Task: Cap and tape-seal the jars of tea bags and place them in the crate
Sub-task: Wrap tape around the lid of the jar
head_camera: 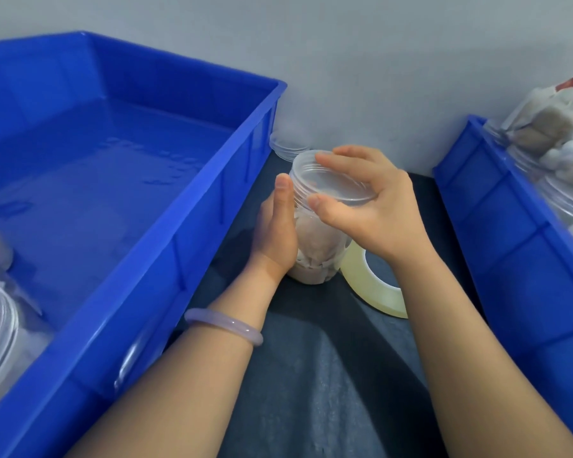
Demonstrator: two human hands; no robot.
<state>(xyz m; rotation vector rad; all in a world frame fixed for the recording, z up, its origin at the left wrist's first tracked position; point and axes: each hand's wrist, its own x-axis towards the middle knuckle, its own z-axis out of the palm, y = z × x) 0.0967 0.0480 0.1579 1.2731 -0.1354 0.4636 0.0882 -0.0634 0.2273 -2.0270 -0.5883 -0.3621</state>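
Left hand (275, 233): grips the jar (315, 256) by its side, thumb up.
Right hand (368, 206): fingers curled round the lid (334, 183) atop the jar.
Jar: upright on cloth (311, 375), between crates.
Tape (374, 285): just right of jar, partly behind right wrist.
Left crate (192, 206): beside left hand.
Right crate (497, 226): holds filled jars.
Spare lids (288, 147): behind, by wall.

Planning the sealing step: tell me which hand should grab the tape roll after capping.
Likely right. The tape roll lies beside the jar just under the right hand, gripping the lid; the left hand steadies the jar's other side.
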